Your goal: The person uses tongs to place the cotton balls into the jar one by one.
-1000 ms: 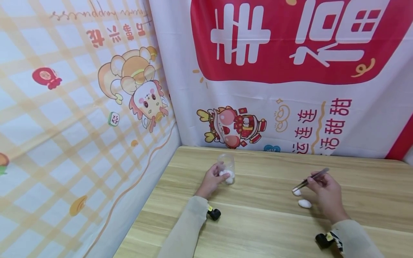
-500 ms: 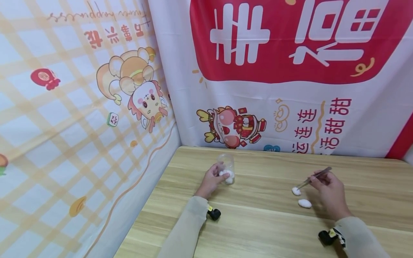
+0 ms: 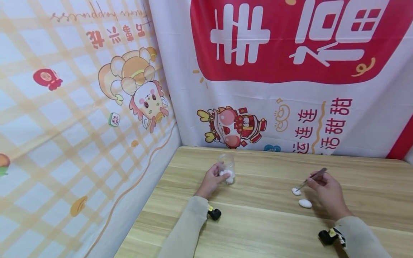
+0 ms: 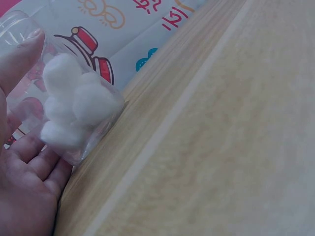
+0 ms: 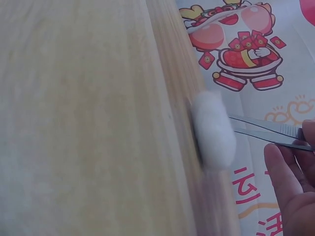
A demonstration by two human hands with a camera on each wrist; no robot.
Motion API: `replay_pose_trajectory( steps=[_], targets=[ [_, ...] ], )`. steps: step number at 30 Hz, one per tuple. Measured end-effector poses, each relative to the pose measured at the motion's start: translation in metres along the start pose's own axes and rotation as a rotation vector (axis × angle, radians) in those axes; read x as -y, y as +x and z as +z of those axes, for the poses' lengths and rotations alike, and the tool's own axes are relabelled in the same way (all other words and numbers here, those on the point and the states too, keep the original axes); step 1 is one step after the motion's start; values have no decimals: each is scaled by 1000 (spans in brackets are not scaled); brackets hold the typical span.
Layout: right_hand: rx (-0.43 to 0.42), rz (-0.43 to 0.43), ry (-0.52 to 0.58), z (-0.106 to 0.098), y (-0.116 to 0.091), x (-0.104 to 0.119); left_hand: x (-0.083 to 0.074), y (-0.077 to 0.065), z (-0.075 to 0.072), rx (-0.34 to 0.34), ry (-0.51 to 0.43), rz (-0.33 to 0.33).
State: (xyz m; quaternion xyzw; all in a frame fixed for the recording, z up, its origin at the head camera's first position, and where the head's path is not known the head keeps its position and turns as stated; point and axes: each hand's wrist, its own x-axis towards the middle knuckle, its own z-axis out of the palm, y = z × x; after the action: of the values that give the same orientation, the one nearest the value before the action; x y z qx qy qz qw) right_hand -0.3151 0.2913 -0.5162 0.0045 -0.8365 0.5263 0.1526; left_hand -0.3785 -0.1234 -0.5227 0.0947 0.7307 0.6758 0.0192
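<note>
My left hand (image 3: 211, 180) grips a clear plastic jar (image 3: 227, 162) standing on the table, thumb and fingers around its side. Several white cotton balls (image 4: 78, 101) fill its lower part. In my right hand (image 3: 330, 193), thumb and fingers pinch metal tweezers (image 3: 314, 176) that slant down to the left. Their tips are right at a white cotton ball (image 3: 295, 192) on the table. A second cotton ball (image 3: 305, 203) lies a little closer to me; in the right wrist view, a cotton ball (image 5: 213, 130) hides the tweezer tips.
The wooden table (image 3: 258, 222) ends at the back against a printed red and white cloth (image 3: 180, 89). To the left hangs a checked cloth (image 3: 80, 143) along the table's side. Small black cameras (image 3: 214, 214) sit on both wrists.
The tweezer tips have shifted from the far cotton ball's left edge onto the ball, and my right wrist has turned slightly. My left hand and the jar have stayed put.
</note>
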Motion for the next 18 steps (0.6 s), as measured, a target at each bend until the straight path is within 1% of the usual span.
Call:
replay_pose_trajectory(
  steps=[2,5,8,9,11,18],
  targets=[
    [8,4,-45,0,0,1,-7,-5,1,-7,-7,-1],
    [6,2,-95,2,-1,3,3,-1,2,-24,-7,14],
    [-8,1,-118,3,-2,5,16,6,1,-30,-2,24],
    [-15,0,-117,3,-2,6,20,8,1,-33,2,28],
    [-25,3,-103,4,-1,6,19,8,1,-34,3,22],
    [-35,24,-4,4,1,5,18,6,2,-36,4,18]
  ],
)
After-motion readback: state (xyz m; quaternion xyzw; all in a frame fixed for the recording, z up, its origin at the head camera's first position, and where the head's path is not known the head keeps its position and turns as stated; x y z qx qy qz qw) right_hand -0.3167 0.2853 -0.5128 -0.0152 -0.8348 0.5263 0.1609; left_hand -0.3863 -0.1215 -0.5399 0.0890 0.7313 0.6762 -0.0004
